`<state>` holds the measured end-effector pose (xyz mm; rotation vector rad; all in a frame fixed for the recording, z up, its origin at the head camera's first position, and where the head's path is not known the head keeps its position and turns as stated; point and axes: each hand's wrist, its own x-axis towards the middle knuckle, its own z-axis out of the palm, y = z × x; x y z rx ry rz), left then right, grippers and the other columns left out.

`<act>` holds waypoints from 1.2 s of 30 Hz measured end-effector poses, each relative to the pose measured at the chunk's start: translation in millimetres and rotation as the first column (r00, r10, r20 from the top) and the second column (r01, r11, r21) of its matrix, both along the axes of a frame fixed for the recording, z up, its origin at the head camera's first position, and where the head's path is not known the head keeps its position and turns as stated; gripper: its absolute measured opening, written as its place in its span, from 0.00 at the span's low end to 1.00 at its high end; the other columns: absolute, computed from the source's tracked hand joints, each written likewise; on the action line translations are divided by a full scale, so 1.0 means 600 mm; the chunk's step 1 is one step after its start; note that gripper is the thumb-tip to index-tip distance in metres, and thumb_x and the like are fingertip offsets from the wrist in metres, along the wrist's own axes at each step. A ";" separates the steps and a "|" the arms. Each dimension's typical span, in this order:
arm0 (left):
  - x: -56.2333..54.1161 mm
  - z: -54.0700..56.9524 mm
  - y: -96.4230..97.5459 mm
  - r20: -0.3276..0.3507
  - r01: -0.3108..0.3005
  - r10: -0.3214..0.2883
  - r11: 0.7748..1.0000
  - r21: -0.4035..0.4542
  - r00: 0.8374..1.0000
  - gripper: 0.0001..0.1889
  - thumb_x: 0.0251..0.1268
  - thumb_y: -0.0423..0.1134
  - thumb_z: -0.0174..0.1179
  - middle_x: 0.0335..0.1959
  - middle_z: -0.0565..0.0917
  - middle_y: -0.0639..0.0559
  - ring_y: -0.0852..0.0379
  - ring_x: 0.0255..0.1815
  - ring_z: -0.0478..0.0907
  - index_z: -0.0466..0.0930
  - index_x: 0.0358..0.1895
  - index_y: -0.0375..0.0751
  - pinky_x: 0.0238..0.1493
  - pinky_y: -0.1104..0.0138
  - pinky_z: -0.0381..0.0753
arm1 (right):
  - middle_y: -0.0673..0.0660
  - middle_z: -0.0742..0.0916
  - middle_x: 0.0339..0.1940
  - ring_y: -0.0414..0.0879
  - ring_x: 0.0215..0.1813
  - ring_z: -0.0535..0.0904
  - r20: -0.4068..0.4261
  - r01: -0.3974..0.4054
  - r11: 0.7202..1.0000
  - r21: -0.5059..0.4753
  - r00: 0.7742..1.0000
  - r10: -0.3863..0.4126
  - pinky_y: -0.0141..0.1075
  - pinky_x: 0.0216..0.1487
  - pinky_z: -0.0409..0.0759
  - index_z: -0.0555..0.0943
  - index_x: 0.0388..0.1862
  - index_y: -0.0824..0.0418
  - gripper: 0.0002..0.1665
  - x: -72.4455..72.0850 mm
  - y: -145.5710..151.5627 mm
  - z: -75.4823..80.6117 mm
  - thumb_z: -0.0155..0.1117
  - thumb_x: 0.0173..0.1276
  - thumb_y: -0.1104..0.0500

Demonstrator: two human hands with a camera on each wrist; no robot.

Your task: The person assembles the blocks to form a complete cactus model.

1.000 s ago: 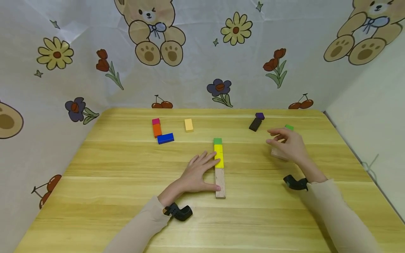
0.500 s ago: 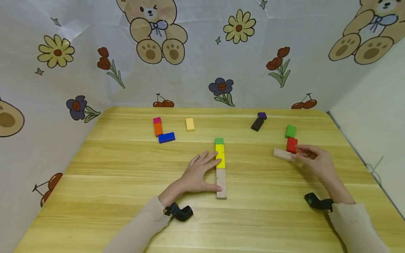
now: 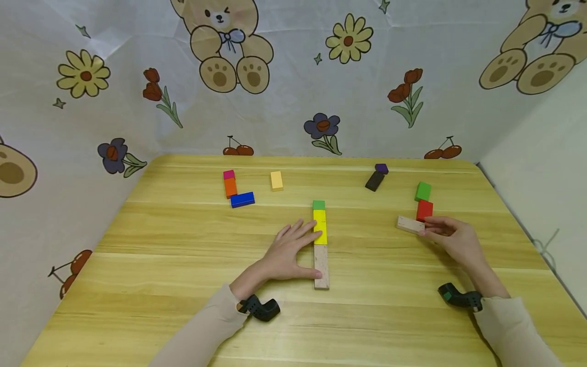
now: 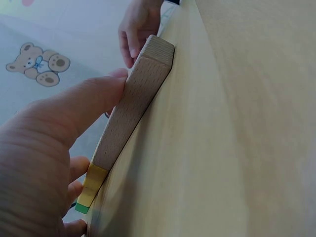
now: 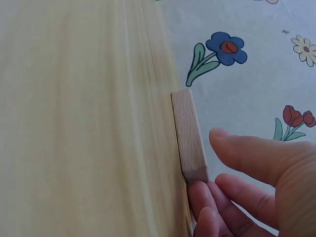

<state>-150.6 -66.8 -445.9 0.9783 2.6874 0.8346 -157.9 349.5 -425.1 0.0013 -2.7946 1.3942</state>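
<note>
My left hand [image 3: 286, 255] lies along a straight row in the head view: a plain wooden block [image 3: 322, 280], a yellow section [image 3: 322, 216] and a green end piece [image 3: 318, 205]. Its thumb touches the plain block and its spread fingertips touch the yellow. Over on the right, my right hand [image 3: 454, 242] has its fingertips at the near end of another plain wooden block [image 3: 408, 225]. In the right wrist view, the thumb [image 5: 237, 150] stands apart from that block [image 5: 188, 131]. A red block [image 3: 424, 209] and a green block [image 3: 423, 191] lie just beyond.
Toward the back left are pink [image 3: 229, 175], orange [image 3: 231, 188] and blue [image 3: 242, 200] blocks, beside a pale yellow block [image 3: 276, 181]. A black block [image 3: 374, 181] and a purple piece [image 3: 381, 168] touch at the back right. A printed cloth [image 3: 284, 117] hangs behind the table.
From above the right-hand blocks, my right hand has moved right and down to the plain block's end, uncovering the red and green blocks. My left hand keeps its place on the row.
</note>
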 end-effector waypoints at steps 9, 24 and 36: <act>-0.001 0.001 0.003 -0.001 0.006 -0.006 1.000 0.006 1.000 0.49 0.51 0.64 0.68 0.81 0.50 0.53 0.44 0.81 0.41 0.60 0.76 0.51 0.77 0.44 0.39 | 0.30 0.84 0.32 0.18 0.34 0.76 -0.007 0.036 0.993 0.110 0.999 -0.035 0.15 0.36 0.71 0.78 0.60 0.69 0.33 0.004 0.002 -0.005 0.72 0.62 0.51; -0.001 0.002 0.002 0.008 -0.006 0.006 1.000 0.001 1.000 0.49 0.51 0.65 0.68 0.81 0.49 0.55 0.46 0.82 0.40 0.59 0.76 0.52 0.78 0.46 0.37 | 0.48 0.88 0.30 0.20 0.31 0.75 -0.128 0.028 0.984 0.176 0.992 -0.006 0.17 0.31 0.72 0.83 0.52 0.70 0.22 -0.004 -0.004 -0.014 0.73 0.61 0.60; -0.001 -0.004 0.003 -0.001 -0.005 0.005 1.000 0.013 1.000 0.49 0.50 0.64 0.68 0.81 0.50 0.55 0.45 0.82 0.41 0.60 0.76 0.52 0.78 0.45 0.39 | 0.38 0.87 0.31 0.22 0.33 0.77 -0.072 -0.002 0.990 0.140 0.997 0.012 0.17 0.34 0.74 0.82 0.53 0.68 0.24 0.000 -0.002 -0.009 0.72 0.62 0.55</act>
